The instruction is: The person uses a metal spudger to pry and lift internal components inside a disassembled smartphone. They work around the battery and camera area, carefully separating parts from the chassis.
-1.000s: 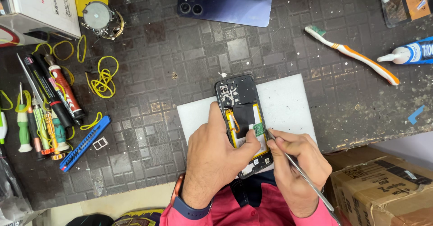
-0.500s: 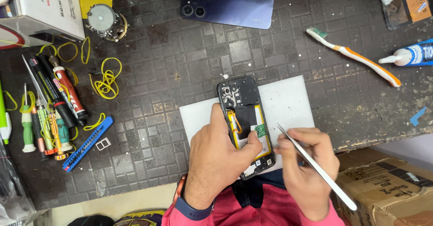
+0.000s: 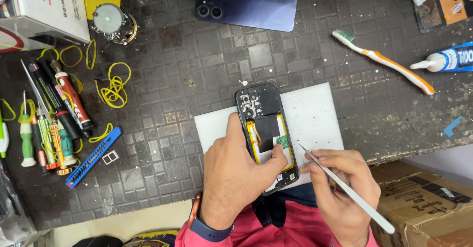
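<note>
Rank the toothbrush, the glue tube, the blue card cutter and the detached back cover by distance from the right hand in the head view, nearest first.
From the right hand:
1. Toothbrush, up and to its right.
2. Glue tube, far right edge, just past the toothbrush.
3. Back cover, at the top of the mat.
4. Blue cutter, far across on the left, by the screwdrivers.
</note>
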